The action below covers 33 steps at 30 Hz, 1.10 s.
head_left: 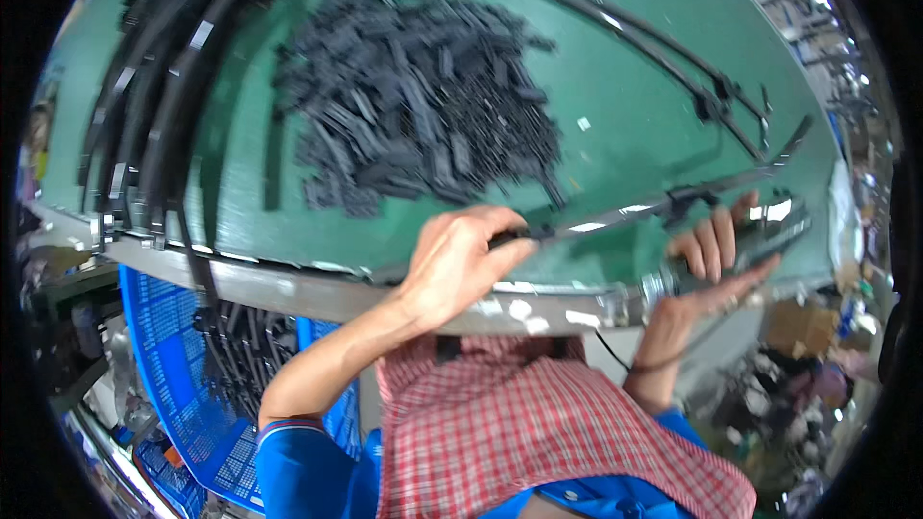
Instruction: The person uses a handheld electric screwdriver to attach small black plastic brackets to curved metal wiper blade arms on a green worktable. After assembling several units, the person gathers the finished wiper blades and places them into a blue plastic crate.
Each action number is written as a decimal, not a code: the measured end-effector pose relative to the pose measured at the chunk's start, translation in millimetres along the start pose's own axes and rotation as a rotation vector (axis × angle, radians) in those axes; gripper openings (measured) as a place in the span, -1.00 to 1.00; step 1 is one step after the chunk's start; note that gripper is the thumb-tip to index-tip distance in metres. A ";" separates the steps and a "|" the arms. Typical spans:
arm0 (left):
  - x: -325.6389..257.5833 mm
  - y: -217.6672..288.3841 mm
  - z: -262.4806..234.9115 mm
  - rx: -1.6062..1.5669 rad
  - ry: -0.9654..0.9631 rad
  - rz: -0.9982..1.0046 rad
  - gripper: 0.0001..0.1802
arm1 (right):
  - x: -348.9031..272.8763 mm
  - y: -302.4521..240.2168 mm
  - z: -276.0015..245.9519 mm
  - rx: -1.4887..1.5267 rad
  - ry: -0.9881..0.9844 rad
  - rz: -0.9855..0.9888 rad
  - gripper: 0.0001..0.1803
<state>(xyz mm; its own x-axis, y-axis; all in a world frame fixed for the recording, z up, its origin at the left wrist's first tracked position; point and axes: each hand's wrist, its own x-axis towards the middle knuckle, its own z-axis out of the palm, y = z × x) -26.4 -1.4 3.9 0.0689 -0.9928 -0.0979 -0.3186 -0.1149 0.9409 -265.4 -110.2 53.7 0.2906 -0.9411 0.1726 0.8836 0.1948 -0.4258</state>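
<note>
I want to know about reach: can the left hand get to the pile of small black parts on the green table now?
Probably not at once: the left hand grips one end of a wiper blade. The pile of small black parts lies just beyond it, nothing between.

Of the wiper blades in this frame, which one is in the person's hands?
The long blade at the table's near edge: left hand grips one end, right hand the other. The pair beyond and the curved stack lie untouched.

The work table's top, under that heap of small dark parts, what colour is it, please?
Green, seen in the head view: the table top is plain green around the heap of small dark parts.
</note>
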 end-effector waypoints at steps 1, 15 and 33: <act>3.3 4.1 -16.7 -0.147 -0.036 -0.167 -0.70 | -7.2 -8.8 -13.6 -0.030 0.038 0.027 -0.24; 20.0 7.9 -448.7 1.042 0.669 -0.484 -0.51 | -38.8 -24.6 -84.4 0.089 0.505 -0.027 -0.37; 394.6 69.6 79.0 1.071 -0.141 0.382 -0.64 | -31.3 -27.4 -61.7 0.184 0.584 0.127 -0.29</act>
<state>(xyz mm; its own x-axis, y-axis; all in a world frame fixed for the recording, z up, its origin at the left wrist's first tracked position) -96.0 -403.8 5.1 -0.2908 -0.9561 0.0355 -0.9421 0.2926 0.1640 -321.4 -103.2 5.2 0.1943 -0.8931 -0.4058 0.9194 0.3101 -0.2422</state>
